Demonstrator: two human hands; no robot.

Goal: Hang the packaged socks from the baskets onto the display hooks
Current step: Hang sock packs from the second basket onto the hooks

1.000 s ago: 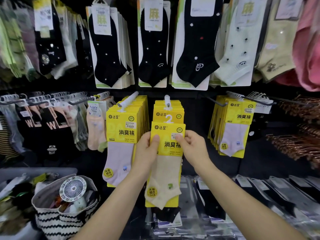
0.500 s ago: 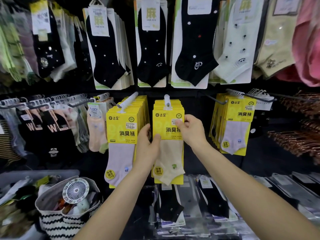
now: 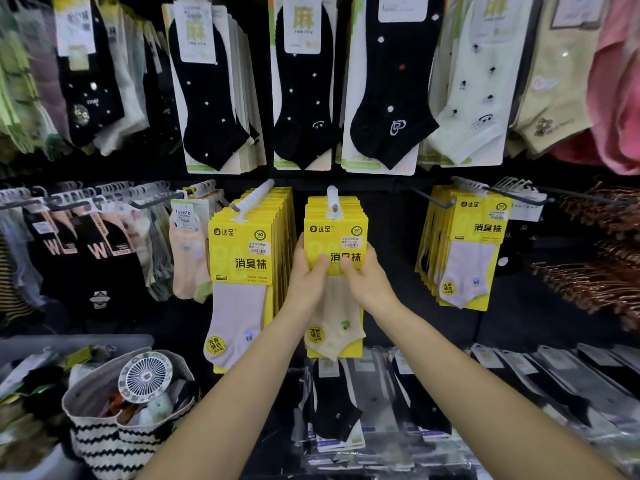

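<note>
The pack [image 3: 334,233] is grasped at its card by the left hand [image 3: 306,277] and the right hand [image 3: 369,282], thumbs laid on its face. It is hung foremost on the middle hook [image 3: 332,197]. A striped bag [image 3: 114,441] is seen lower left.

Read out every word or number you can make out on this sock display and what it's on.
"达足", "SGS", "消臭袜": front yellow sock pack at the middle hook.
"无骨缝合": its round sticker.
"麻": label on the black sock pack above.
"W": black socks at left.
"TuYaYa", uncertain: peach sock pack.
Price sticker: too small to read.
</note>
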